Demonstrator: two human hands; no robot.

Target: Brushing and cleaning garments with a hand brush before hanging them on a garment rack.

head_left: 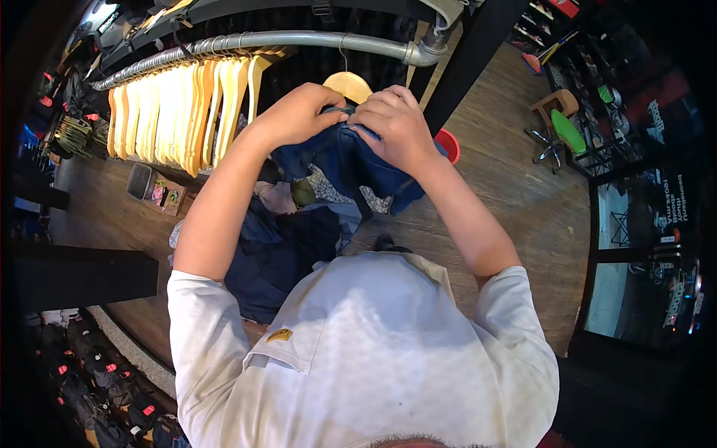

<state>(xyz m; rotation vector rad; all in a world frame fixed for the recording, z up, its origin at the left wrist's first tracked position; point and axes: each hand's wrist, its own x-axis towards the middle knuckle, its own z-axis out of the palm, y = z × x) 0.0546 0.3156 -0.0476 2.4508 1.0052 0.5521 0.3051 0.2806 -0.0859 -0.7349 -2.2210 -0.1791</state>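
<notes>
A wooden hanger (348, 86) hangs by its metal hook from the grey pipe rail (299, 39). Just below its top, a dark blue denim garment (332, 160) drapes down in folds, and both my hands grip its upper edge. My left hand (305, 113) pinches the cloth with thumb and fingers, on the left side of the hanger. Close beside it, my right hand (394, 127) has its fingers curled over the same edge on the right. My fingers cover part of the hanger and of the garment's edge, so I cannot tell how the cloth is attached.
Several bare wooden hangers (175, 112) crowd the rail's left part. Below lies a heap of dark clothes (272, 257). A black post (478, 60) rises right of the rail, near a red bucket (448, 144). Farther right stands a chair with a green back (567, 132).
</notes>
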